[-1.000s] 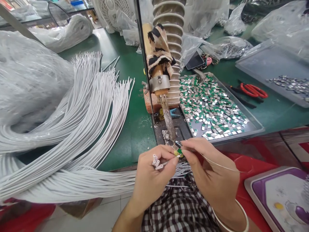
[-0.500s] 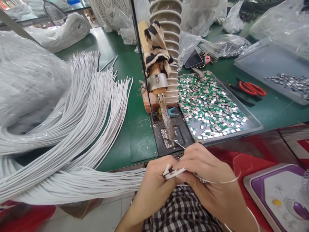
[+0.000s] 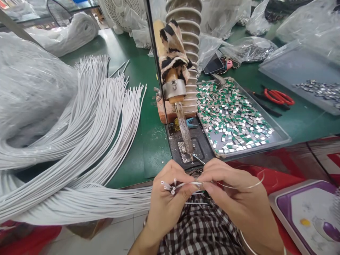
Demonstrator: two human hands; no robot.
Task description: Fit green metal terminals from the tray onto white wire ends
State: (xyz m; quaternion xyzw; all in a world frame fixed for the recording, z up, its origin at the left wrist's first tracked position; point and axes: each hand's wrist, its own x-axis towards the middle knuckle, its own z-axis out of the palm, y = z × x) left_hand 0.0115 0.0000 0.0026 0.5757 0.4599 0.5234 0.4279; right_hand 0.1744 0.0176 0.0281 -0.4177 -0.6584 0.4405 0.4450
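In the head view my left hand (image 3: 170,194) is closed around several white cables (image 3: 168,187), their cut ends showing above the fist. One cable end runs across to my right hand (image 3: 231,194), whose thumb and forefinger pinch close to its tip. A thin silvery solder wire (image 3: 253,185) loops through my right hand. From its fingers a thin grey rod-like piece (image 3: 199,160) points at the tip of the mounted soldering iron (image 3: 186,132). What lies between the fingertips is partly hidden.
Bundles of white cables (image 3: 106,131) cover the left of the green table (image 3: 156,148). A clear tray (image 3: 284,139) of small green-and-silver boards stands right of the iron, with red-handled pliers (image 3: 278,96) beyond it. A ribbed hose (image 3: 184,17) rises behind the iron.
My left hand has turned and shifted slightly left and up, so the cable ends now fan out above it. One cable now stretches across to my right fingertips.
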